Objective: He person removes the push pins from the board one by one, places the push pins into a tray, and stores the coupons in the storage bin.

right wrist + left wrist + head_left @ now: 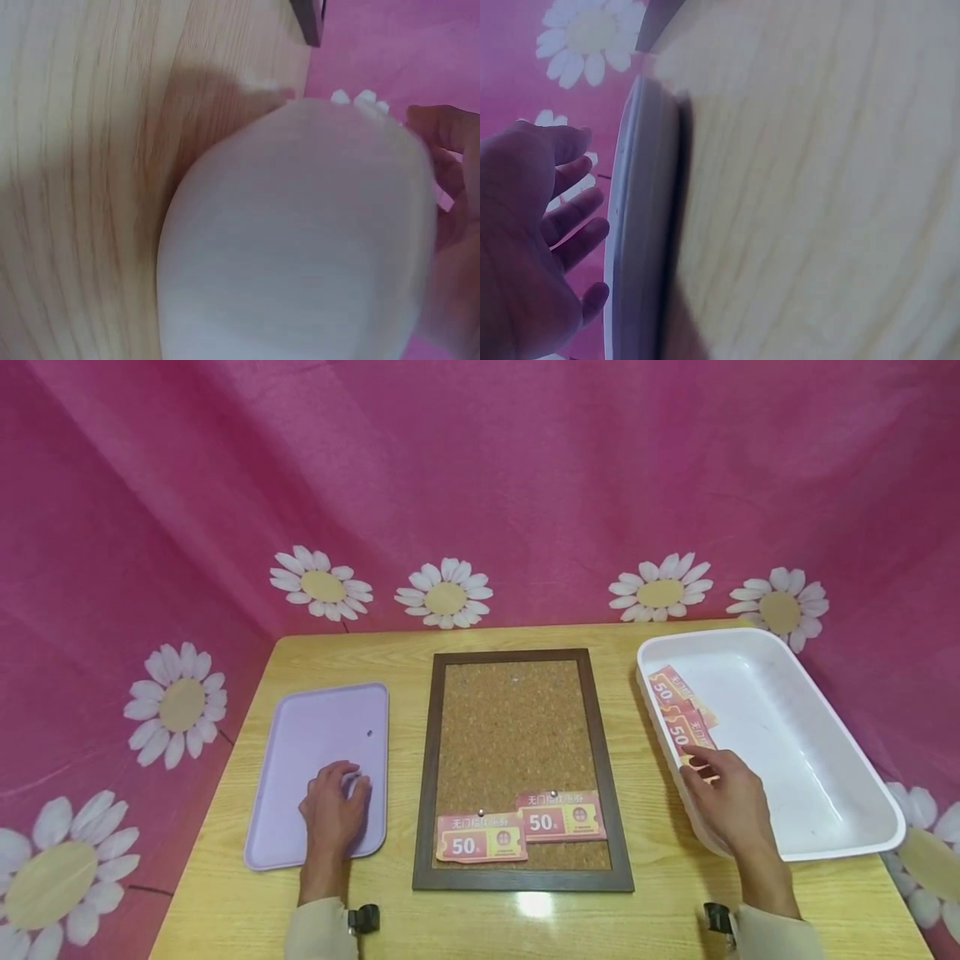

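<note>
My left hand (333, 806) is over the lilac tray (315, 718), fingers loosely bent, nothing showing between them. In the left wrist view its fingers (577, 202) are spread apart beside the tray's side wall. A small metallic pin (369, 733) lies on that tray. My right hand (727, 793) reaches over the near-left rim of the white bin (795, 735). Its thumb and index finger are parted, right at the red and yellow 50 coupons (678, 702) along the bin's left side. The bin's wall hides part of this hand in the right wrist view.
Between the trays lies a dark-framed cork board (517, 727). A left coupon (480, 839) and a right coupon (562, 818) lie on its lower part, each with a pin at its top edge, overlapping slightly. A pink daisy-printed curtain (480, 485) surrounds the wooden table (360, 652).
</note>
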Available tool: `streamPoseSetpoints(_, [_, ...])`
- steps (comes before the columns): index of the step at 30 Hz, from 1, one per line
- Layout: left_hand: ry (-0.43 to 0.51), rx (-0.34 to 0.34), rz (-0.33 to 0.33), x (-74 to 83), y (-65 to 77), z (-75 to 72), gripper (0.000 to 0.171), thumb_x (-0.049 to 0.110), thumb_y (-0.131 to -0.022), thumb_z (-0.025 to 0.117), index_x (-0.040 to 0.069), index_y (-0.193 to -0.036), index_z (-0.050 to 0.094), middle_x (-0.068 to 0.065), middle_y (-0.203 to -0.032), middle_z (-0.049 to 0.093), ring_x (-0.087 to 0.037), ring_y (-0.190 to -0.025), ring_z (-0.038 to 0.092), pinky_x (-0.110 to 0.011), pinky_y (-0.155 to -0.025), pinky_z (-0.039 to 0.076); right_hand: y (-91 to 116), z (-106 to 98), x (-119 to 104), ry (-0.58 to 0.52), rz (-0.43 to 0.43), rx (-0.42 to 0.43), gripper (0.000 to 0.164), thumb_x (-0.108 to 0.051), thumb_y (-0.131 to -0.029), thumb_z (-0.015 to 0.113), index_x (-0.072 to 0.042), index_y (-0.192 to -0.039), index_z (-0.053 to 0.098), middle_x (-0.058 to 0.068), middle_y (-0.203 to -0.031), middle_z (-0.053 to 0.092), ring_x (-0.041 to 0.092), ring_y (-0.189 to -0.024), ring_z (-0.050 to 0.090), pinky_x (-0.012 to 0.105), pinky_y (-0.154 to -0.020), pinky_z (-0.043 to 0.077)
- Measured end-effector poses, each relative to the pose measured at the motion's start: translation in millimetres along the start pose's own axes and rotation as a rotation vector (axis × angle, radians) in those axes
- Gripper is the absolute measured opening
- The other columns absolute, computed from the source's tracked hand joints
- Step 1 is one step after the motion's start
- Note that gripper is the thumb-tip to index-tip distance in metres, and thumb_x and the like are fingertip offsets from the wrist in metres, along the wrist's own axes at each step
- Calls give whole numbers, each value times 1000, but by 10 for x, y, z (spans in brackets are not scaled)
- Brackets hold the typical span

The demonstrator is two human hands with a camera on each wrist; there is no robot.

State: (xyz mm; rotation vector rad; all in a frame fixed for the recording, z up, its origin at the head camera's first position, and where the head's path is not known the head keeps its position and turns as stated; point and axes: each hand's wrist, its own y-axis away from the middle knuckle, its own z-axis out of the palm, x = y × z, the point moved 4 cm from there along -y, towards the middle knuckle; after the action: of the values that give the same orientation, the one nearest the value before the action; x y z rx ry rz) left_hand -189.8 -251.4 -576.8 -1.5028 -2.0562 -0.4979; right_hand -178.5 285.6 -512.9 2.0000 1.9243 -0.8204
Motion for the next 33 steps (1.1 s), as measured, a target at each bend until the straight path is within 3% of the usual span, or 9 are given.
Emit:
streamPoseSetpoints(4, [29, 31, 42, 93, 39, 4, 28, 25, -90, 62, 10, -113, 64, -12, -132, 56, -36, -122, 47, -58, -99, 26, 13, 39, -129, -10, -44, 54, 28, -12, -89, 66, -5, -116, 67, 15, -98, 65, 30, -85, 65, 20, -69, 41])
streamPoseSetpoints(12, [89, 80, 159, 284, 119, 47, 27, 21, -88, 66, 9, -112, 65, -12, -130, 59, -37, -119, 49, -58, -94, 28, 51, 130, -314, -50, -144, 100, 28, -6, -83, 69, -8, -111, 70, 6, -95, 66, 19, -81, 59, 21, -67, 39])
streamPoseSetpoints(20, [161, 93, 244, 382, 208, 132, 24, 17, -87, 68, 8, -109, 66, -11, -124, 62, -36, -114, 52, -56, -94, 27, 132, 269, -441, -63, -235, 46, 33, -5, -81, 73, -11, -113, 69, 3, -96, 66, 18, -82, 60, 25, -68, 44])
streamPoseSetpoints(33, [151, 65, 300, 493, 322, 259, 27, 18, -86, 69, 10, -111, 66, -12, -125, 62, -34, -116, 53, -54, -96, 30, 246, 488, -661, -105, -311, -61, 38, -8, -79, 77, -11, -115, 68, 2, -98, 66, 17, -84, 61, 28, -65, 46])
